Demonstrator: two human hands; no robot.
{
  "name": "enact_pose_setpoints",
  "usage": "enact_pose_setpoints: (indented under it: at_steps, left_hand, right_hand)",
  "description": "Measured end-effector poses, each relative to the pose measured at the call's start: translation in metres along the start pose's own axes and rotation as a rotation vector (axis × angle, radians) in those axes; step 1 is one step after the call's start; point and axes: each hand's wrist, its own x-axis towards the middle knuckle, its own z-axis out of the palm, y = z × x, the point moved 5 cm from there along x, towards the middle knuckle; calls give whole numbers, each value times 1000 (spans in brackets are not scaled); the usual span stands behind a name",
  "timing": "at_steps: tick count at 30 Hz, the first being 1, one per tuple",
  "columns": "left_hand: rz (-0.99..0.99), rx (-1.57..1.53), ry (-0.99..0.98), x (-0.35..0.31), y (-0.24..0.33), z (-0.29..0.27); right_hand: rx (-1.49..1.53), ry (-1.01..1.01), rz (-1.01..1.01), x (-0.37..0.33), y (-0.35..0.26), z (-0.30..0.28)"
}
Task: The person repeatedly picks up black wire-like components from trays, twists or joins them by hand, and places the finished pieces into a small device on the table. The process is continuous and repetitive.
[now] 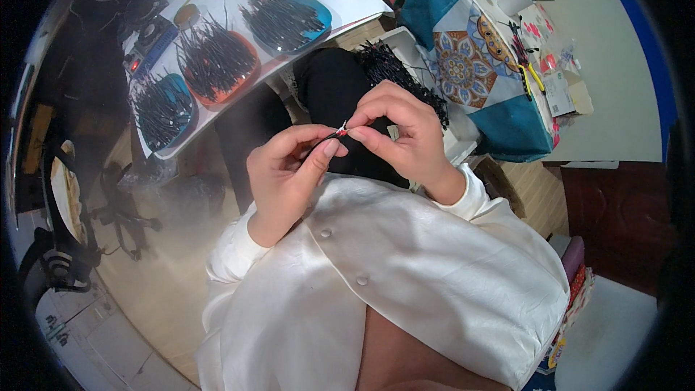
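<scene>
Above my lap, my left hand (293, 166) pinches a short black wire (318, 145) between thumb and fingertips. At its tip the wire shows small red and white strands (342, 131). My right hand (407, 132) is closed on that tip, thumb against forefinger, so the two hands almost meet. Fingertips partly cover the wire's end, and its fine detail is too small to make out. Just beyond my right hand, a white bin (457, 143) holds a heap of black cables (402, 74).
On the white table (355, 17) stand a blue bowl (318, 13), an orange bowl (246, 76) and a teal bowl (190, 101), all full of black wires. Yellow-handled pliers (534, 78), a white cup (512, 1) and a small box (559, 95) lie on the patterned cloth (463, 65).
</scene>
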Motion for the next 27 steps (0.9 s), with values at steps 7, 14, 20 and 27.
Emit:
enact_pose_setpoints:
  at_steps: [7,14,20,27]
  left_hand:
    - [-269,-514,88,11,-17,-8]
    - [-347,-688,146,19,-33,-8]
    - [-175,-468,53,27,-21,5]
    - [-237,-98,111,26,-55,-42]
  right_hand:
    - [217,91,421,-14,38,3]
    - [584,-320,466,-45,46,74]
    - [535,-286,600,-47,46,36]
    - [116,391,391,-42,18,-146]
